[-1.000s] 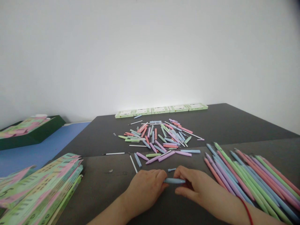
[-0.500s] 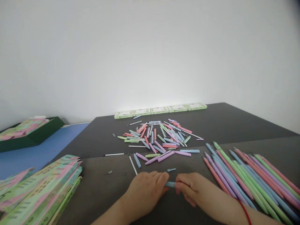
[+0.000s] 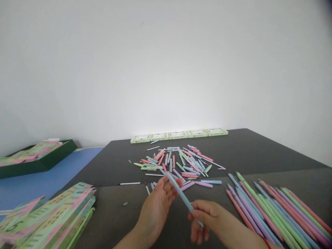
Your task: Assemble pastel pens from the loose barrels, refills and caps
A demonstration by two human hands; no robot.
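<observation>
- The right hand (image 3: 206,218) grasps a blue pen (image 3: 181,194) near its lower end, pinched between thumb and fingers, which hide part of the barrel.
- The left hand (image 3: 157,207) is unclenched, fingers loosely curled; the pen's far end overlaps them, and whether they touch it is hard to tell.
- The pen slants between both hands, above the bench (image 3: 246,148).
- The bottom edge cuts off both forearms and most of a red cord (image 3: 264,241) at the right wrist.
- Just beyond, the left fingers cover part of a scatter of coloured pen parts (image 3: 188,186) and white refills (image 3: 129,183); many overlap, so single pieces blur together.
- To the right, a row of pens (image 3: 277,214) runs out of view.
- To the left, printed cartons (image 3: 52,218) and a dark green tray (image 3: 26,169) are cropped.
- Farthest back, flat boxes (image 3: 178,135) carry print too small to read.
</observation>
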